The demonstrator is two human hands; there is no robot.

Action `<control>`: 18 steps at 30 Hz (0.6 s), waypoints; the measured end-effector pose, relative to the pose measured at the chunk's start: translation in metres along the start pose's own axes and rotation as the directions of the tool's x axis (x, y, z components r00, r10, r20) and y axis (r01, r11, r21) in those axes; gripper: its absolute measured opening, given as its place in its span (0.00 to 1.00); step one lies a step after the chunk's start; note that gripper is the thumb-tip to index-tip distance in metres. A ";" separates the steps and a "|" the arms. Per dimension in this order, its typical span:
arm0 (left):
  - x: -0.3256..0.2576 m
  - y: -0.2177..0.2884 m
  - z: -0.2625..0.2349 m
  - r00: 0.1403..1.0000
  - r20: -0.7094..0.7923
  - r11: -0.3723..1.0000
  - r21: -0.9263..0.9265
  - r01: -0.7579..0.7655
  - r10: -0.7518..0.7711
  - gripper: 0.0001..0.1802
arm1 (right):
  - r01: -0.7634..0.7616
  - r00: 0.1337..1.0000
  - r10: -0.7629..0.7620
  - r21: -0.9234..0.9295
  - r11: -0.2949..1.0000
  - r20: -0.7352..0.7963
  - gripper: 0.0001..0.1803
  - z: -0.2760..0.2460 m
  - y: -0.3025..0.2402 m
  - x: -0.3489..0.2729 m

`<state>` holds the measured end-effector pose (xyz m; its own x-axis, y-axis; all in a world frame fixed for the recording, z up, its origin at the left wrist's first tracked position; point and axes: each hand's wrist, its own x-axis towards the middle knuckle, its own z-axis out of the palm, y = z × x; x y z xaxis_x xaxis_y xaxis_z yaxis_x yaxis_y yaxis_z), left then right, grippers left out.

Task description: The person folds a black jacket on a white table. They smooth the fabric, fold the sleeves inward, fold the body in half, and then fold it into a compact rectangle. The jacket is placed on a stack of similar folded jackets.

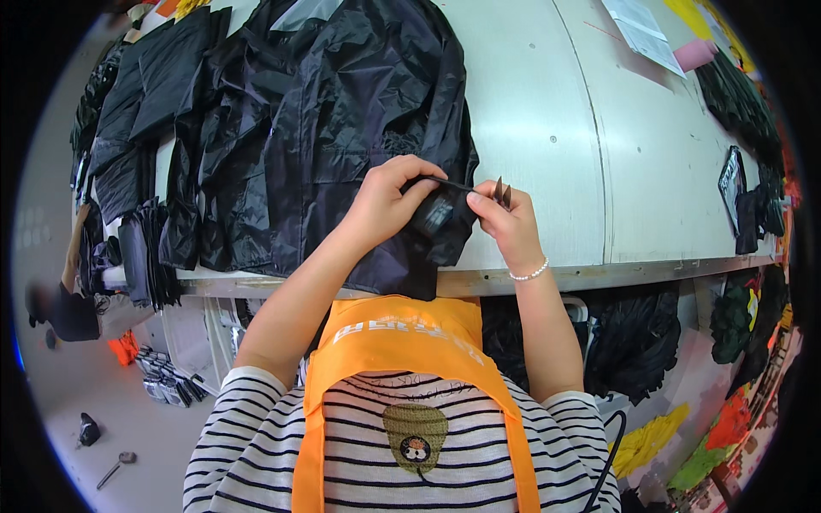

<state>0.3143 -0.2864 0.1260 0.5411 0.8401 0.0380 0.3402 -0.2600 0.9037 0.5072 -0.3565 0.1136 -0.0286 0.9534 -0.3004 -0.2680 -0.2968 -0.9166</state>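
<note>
Pinching one side of a thin black strip point(460, 185) between thumb and forefinger, the person's left hand point(386, 201) works in the head view with the right hand point(506, 224), which grips the strip's other side and also holds dark snips point(499, 190), blades pointing away. The strip looks unbroken between them, so this step seems under way rather than finished. The glossy black jacket point(342, 111) lies spread and unfolded on the worktop point(547, 197), left of its middle, its lower part hanging over the near edge — which seams are already done cannot be told. Flat-folded black garments point(171, 77) lie toward the worktop's left end.

The pale surface carries a seam running from far to near edge. Near the far right corner are a white sheet point(643, 34) and a pink roll point(694, 55); black garments point(740, 107) line the right end. Beyond the left end — over a grey floor point(180, 445) — is a dark-topped co-worker point(75, 315).
</note>
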 end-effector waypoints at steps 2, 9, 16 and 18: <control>0.005 -0.001 -0.008 0.974 0.122 0.954 -0.212 0.214 -0.191 0.07 | -0.095 0.995 0.093 0.120 0.988 0.022 0.06 -0.004 -0.008 0.002; 0.014 -0.006 -0.011 0.915 0.257 0.764 -0.505 0.402 -0.312 0.08 | -0.118 0.993 0.119 0.042 0.992 -0.018 0.07 -0.013 -0.014 0.007; 0.015 0.000 -0.008 0.868 0.240 0.651 -0.582 0.488 -0.435 0.09 | 0.364 0.851 -0.520 -0.635 0.681 -0.071 0.13 0.004 -0.032 0.000; 0.019 0.004 -0.007 0.865 0.247 0.672 -0.549 0.497 -0.437 0.09 | 0.465 0.844 -0.534 -0.560 0.686 0.046 0.13 0.008 -0.036 -0.001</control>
<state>0.3211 -0.2682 0.1331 0.5093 0.7224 -0.4677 0.0757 0.5038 0.8605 0.5088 -0.3465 0.1490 0.0750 0.9658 0.2482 0.3419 0.2089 -0.9162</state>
